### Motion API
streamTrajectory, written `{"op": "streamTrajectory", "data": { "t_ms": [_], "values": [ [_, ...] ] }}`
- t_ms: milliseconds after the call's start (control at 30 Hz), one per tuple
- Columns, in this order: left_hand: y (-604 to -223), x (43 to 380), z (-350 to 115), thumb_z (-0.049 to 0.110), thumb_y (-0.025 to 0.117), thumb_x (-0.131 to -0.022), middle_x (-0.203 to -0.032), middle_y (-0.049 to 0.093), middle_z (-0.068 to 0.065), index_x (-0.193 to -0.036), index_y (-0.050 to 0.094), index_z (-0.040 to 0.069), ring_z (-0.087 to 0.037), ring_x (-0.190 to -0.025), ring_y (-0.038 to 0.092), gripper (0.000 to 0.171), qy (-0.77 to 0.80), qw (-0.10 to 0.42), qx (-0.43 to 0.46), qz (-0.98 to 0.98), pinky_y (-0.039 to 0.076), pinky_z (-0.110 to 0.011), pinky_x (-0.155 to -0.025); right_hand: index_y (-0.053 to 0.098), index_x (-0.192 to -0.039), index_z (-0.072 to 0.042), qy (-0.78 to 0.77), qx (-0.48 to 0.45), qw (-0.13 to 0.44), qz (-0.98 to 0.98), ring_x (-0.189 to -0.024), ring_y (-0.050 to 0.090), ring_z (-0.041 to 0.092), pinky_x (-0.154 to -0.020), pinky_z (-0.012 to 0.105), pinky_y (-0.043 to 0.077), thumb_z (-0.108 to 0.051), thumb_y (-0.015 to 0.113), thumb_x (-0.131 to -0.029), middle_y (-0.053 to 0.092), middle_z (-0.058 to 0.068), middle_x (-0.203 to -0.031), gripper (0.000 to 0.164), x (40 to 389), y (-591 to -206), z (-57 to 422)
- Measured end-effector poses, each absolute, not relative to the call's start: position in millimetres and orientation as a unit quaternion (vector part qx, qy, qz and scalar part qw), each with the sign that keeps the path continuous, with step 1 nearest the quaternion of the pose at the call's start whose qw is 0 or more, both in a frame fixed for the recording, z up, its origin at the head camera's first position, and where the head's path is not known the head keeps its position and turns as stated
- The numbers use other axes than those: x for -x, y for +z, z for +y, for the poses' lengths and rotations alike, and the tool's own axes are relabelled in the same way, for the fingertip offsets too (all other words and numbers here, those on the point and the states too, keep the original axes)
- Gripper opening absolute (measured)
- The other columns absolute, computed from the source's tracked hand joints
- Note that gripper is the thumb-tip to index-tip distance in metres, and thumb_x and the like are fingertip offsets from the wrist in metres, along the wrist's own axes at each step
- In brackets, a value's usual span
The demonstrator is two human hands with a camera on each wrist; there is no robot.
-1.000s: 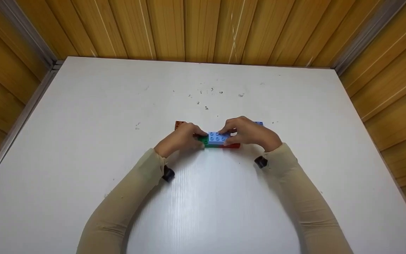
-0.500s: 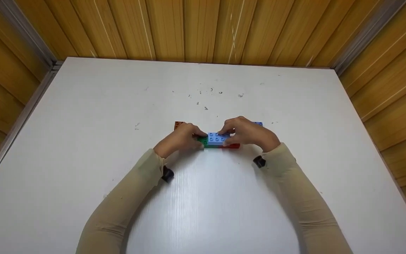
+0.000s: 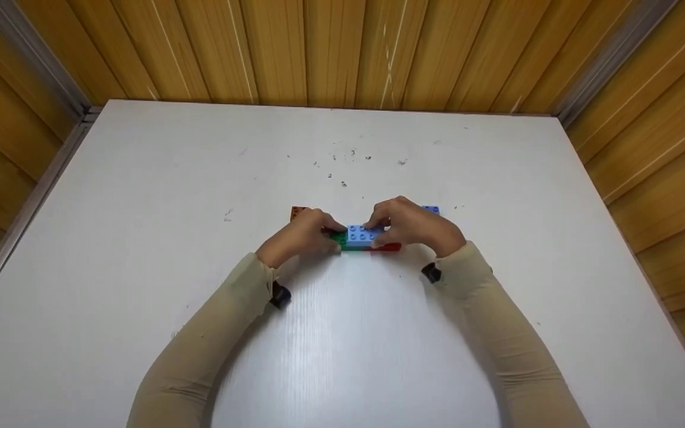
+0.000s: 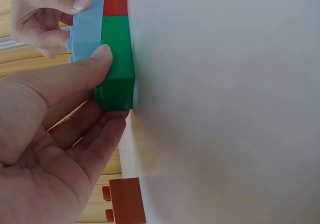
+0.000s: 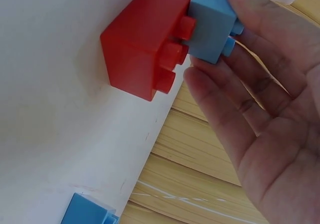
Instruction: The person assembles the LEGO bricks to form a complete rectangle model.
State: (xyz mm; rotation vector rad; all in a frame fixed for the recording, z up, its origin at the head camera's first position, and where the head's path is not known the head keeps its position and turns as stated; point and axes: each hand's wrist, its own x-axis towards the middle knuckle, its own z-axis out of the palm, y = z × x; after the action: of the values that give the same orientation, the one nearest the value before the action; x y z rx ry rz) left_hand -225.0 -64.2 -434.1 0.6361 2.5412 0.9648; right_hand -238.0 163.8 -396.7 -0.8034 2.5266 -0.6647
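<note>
A light blue toy building brick [image 3: 357,239] sits on top, bridging a green brick [image 4: 118,67] and a red brick [image 5: 142,34] laid end to end on the table. With thumb and fingers, my left hand [image 3: 299,238] grips the green brick at its outer end. My right hand [image 3: 415,223] pinches the light blue brick between thumb and fingers, covering part of its right side. In the right wrist view, several studs of the red brick show beyond the light blue one.
On the white table [image 3: 330,345], an orange-brown brick [image 4: 128,201] lies behind my left hand, partly hidden in the head view. Another blue brick [image 3: 431,210] lies behind my right hand. Wood-patterned panels [image 3: 330,53] border the table's far and side edges.
Both hands keep the same hold on the bricks. The head view has shifted slightly, so everything appears a little further left; the bricks stay put relative to each other.
</note>
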Motion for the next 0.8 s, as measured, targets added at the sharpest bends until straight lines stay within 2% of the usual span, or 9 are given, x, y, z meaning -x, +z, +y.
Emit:
{"op": "streamTrajectory", "data": {
  "t_ms": [167, 433, 800],
  "values": [
    [-435.4, 225.3, -66.4, 0.011, 0.077, -0.081, -0.122, 0.067, -0.009, -0.121, 0.067, 0.007, -0.022, -0.115, 0.059, 0.041, 0.338, 0.173, -0.223, 0.898, 0.045, -0.037, -0.102, 0.073, -0.109, -0.004, -0.248, 0.310, 0.191, 0.898, -0.096, 0.063, 0.022, -0.087, 0.038, 0.052, -0.013, 0.081, -0.076, 0.070, 0.008, -0.105, 0.035, 239.8, -398.9, 163.4],
    [-434.4, 225.6, -66.5, 0.008, 0.076, -0.081, -0.118, 0.069, -0.010, -0.119, 0.068, 0.006, -0.022, -0.111, 0.061, 0.039, 0.341, 0.159, -0.230, 0.897, 0.048, -0.037, -0.098, 0.072, -0.112, -0.004, -0.226, 0.309, 0.201, 0.902, -0.098, 0.063, 0.021, -0.090, 0.038, 0.052, -0.015, 0.081, -0.077, 0.071, 0.008, -0.107, 0.037, 242.4, -397.1, 161.8],
    [-434.3, 222.8, -65.3, 0.008, 0.074, -0.083, -0.122, 0.067, -0.011, -0.122, 0.066, 0.004, -0.023, -0.113, 0.061, 0.040, 0.344, 0.163, -0.241, 0.893, 0.047, -0.037, -0.100, 0.071, -0.113, -0.003, -0.225, 0.367, 0.184, 0.884, -0.097, 0.066, 0.019, -0.089, 0.037, 0.054, -0.012, 0.078, -0.079, 0.071, 0.008, -0.106, 0.036, 241.6, -399.1, 169.5]
  ]
}}
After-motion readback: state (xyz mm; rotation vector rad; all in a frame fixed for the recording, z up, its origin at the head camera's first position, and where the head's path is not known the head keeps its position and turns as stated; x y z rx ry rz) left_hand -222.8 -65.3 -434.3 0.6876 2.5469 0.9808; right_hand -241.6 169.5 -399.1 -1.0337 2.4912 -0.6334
